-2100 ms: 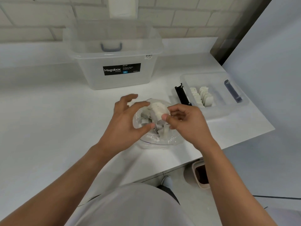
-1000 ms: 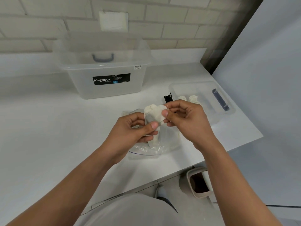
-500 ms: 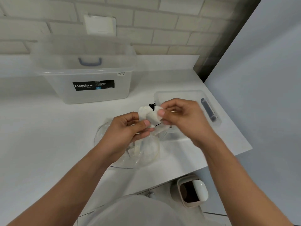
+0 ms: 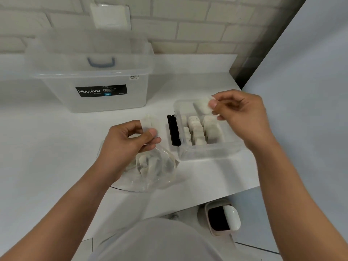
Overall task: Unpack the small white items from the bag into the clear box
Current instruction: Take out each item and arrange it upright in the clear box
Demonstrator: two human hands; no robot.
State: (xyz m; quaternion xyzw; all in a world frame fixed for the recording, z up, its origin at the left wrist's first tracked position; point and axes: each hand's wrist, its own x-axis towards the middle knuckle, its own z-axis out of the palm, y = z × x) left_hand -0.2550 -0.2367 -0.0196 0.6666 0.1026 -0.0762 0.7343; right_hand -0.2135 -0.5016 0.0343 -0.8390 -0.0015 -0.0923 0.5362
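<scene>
Soft white pouch (image 4: 202, 107) over rigid clear box (image 4: 207, 155)

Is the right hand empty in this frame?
No: the right hand pinches a small white item between thumb and fingers above the clear box.

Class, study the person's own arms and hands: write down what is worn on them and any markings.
The left forearm and right forearm are bare to the picture's edge; no sleeves show. The left hand and right hand wear no gloves, and no ring, watch or wristband is visible. No markings show. A light grey garment covers the torso.
</scene>
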